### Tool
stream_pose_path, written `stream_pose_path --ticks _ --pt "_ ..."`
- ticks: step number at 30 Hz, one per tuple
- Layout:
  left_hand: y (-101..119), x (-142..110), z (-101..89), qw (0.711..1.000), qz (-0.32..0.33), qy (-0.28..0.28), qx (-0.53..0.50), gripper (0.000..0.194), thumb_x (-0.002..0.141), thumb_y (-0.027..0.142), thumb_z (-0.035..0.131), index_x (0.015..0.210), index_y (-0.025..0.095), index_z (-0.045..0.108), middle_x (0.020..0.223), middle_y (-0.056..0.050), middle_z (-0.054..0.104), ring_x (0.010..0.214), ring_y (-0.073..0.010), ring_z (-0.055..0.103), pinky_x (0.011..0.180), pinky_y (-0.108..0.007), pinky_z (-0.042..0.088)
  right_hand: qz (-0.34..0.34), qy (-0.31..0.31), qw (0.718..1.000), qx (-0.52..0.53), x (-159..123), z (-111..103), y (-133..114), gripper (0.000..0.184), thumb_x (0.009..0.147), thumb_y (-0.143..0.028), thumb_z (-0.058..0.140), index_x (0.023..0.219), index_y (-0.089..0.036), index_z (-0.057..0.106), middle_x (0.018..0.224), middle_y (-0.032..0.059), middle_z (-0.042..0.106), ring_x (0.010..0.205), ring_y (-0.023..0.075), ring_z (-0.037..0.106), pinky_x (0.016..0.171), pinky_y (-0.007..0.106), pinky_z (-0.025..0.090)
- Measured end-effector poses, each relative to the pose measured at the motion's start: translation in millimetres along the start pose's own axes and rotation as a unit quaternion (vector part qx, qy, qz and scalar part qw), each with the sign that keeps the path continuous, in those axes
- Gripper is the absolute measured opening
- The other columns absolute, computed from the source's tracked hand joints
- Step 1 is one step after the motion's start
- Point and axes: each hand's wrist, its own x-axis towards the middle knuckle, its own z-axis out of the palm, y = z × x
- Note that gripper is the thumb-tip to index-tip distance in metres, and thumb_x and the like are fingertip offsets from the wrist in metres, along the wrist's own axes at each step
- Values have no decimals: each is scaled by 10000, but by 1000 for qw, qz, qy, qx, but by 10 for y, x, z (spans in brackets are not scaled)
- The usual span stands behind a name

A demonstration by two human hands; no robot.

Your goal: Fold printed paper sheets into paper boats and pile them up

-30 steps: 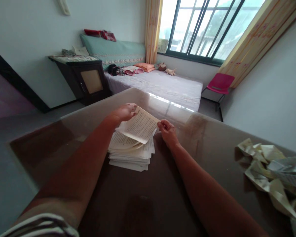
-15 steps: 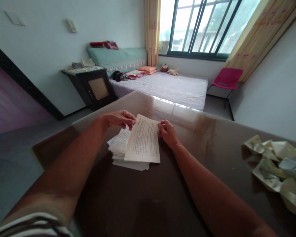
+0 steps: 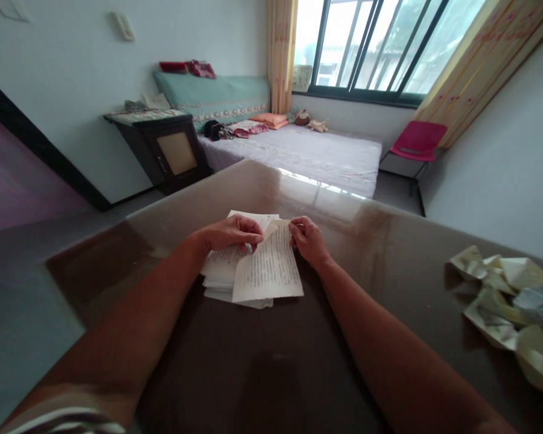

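A printed sheet of paper (image 3: 268, 271) is held up by its far corners, its near edge over a stack of loose printed sheets (image 3: 219, 268). My left hand (image 3: 238, 234) pinches the sheet's far left corner, which is folded over toward the right. At the far right corner, my right hand (image 3: 308, 238) grips the same sheet between thumb and fingers. The stack lies on the brown glossy table (image 3: 217, 374), partly hidden under the held sheet and my left hand.
Crumpled, folded papers (image 3: 509, 307) lie at the table's right side. Beyond the far edge stand a bed (image 3: 298, 150), a dark bedside cabinet (image 3: 172, 154) at the left and a pink chair (image 3: 419, 141) at the right.
My left hand has moved right, folding the sheet's far left corner over and uncovering the back of the stack. The right hand keeps its hold. The view has tilted slightly.
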Motion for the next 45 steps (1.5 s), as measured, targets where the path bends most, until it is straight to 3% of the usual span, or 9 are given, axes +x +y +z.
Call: stream_pose_path --ticks 2,4,8,11,16,21,33,40,45 --pt "5 -6 10 1000 5 9 -2 268 753 384 729 836 144 642 688 9 640 552 -76 567 473 -161 454 -26 32 999 -13 -23 -2 -67 248 810 -343 577 1009 -198 548 945 47 656 587 102 569 554 239 467" --pt "0 1 18 1000 8 22 -2 263 761 378 723 846 144 637 693 13 636 548 -69 561 480 -161 459 -69 58 995 -31 -59 12 -148 269 804 -339 601 1034 -201 576 1056 67 628 643 98 574 597 241 479" --pt "-20 34 39 998 37 36 -24 242 763 347 728 832 134 634 706 23 615 565 -48 536 520 -148 448 -91 -48 995 -18 -147 103 -246 299 883 -394 530 1125 -230 592 713 -25 615 546 88 527 584 232 458" --pt "-28 44 51 998 51 6 -44 221 763 312 731 825 122 637 719 18 607 591 -43 522 542 -141 426 -83 -101 991 15 -165 166 -235 354 805 -381 650 1124 -235 604 705 -37 623 580 91 540 607 233 460" --pt "-22 39 48 996 43 -18 -72 201 755 277 736 843 136 623 753 18 611 655 -64 558 623 -178 477 -52 -75 992 91 -101 108 -191 260 809 -323 643 1049 -222 651 773 -14 643 564 86 525 554 230 451" --pt "4 42 53 997 38 -13 -70 206 731 263 751 828 143 614 728 34 603 641 -60 555 624 -184 492 -125 -25 992 0 -100 47 -218 156 825 -286 634 939 -241 731 944 24 652 645 88 549 619 237 474" --pt "-6 50 44 999 26 -3 -44 245 725 316 754 814 136 615 737 28 601 652 -64 564 631 -188 499 -227 44 953 -195 -200 -24 -300 197 900 -319 575 1033 -295 718 1046 -3 687 727 102 624 671 235 479" --pt "-31 62 20 999 24 -12 -28 263 735 351 742 813 135 615 720 24 599 616 -61 548 581 -175 462 -216 33 956 -193 -224 -19 -359 186 895 -375 570 975 -277 706 1047 17 677 668 101 601 680 251 474" --pt "-15 39 11 999 35 -27 -18 277 732 355 746 821 135 602 720 18 602 615 -68 544 567 -174 447 -200 -6 970 -141 -223 8 -371 87 852 -302 606 834 -230 651 948 8 672 619 92 578 641 245 479"
